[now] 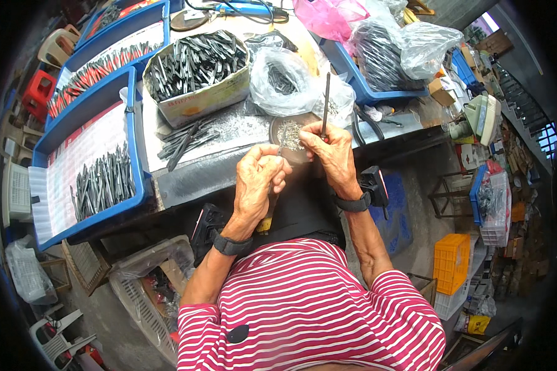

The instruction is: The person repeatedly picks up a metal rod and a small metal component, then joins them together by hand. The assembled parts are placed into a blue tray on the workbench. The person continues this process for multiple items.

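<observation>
My right hand (331, 151) is closed round a thin dark rod (326, 102) that stands nearly upright above the fingers. To its left, my left hand (260, 176) has its thumb and fingertips pinched together; whatever they hold is too small to make out. Just beyond and between the hands lies a round brown dish (276, 127) of tiny pale metallic pieces (289, 135). The hands are close but apart, over the bench's front edge. Each wrist wears a black strap.
An open carton (198, 102) of dark slim parts stands on the bench (216, 179), with loose parts (182, 142) before it. Blue trays (139, 179) line the left. A clear plastic bag (281, 80) sits behind the dish. At the back right is another blue tray (377, 97) with bagged dark parts.
</observation>
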{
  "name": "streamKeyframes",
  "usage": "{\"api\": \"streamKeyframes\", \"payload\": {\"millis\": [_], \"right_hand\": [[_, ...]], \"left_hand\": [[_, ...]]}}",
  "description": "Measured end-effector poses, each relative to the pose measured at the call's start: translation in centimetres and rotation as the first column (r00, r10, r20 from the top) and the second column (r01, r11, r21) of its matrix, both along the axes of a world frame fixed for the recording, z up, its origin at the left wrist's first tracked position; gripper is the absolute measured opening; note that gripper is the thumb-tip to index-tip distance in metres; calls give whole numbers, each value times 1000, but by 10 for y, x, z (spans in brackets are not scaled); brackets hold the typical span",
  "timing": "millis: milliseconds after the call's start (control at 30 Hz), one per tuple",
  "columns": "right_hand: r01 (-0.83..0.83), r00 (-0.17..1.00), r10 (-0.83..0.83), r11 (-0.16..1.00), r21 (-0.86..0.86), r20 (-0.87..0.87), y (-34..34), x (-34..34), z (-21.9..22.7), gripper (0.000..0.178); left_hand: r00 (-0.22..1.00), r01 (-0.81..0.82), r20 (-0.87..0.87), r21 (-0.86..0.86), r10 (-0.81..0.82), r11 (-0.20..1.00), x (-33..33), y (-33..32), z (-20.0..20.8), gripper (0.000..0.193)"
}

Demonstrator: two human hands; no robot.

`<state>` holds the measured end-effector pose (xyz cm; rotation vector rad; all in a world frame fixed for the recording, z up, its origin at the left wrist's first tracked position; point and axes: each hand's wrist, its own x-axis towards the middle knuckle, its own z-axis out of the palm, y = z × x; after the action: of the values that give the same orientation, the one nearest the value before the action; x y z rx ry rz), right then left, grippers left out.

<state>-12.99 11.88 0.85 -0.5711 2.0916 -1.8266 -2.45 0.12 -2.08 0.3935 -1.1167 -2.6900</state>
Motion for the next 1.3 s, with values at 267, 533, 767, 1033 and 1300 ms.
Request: {"api": "streamKeyframes", "payload": {"millis": [267, 533, 767, 1033, 1300], "right_hand": [[47, 959, -26, 997, 66, -282, -11, 23, 7, 11], [44, 933, -7, 994, 96, -360, -15, 31, 5, 11], [27, 934, 2, 997, 75, -358, -17, 35, 4, 9], [36, 898, 0, 997, 75, -440, -20, 40, 6, 9], [-9, 954, -3, 999, -37, -301, -25, 46, 4, 9]], "left_hand": [[999, -11, -47, 37, 12, 999, -2, 2, 3, 21], [997, -10, -79, 37, 13, 999, 0, 0, 2, 18], [996, -17, -91, -11, 16, 1000, 2, 1, 3, 18], [989, -79, -125, 7, 79, 997, 2, 2, -2, 19], [986, -94, -138, 25, 96, 995, 2, 4, -2, 17]]}}
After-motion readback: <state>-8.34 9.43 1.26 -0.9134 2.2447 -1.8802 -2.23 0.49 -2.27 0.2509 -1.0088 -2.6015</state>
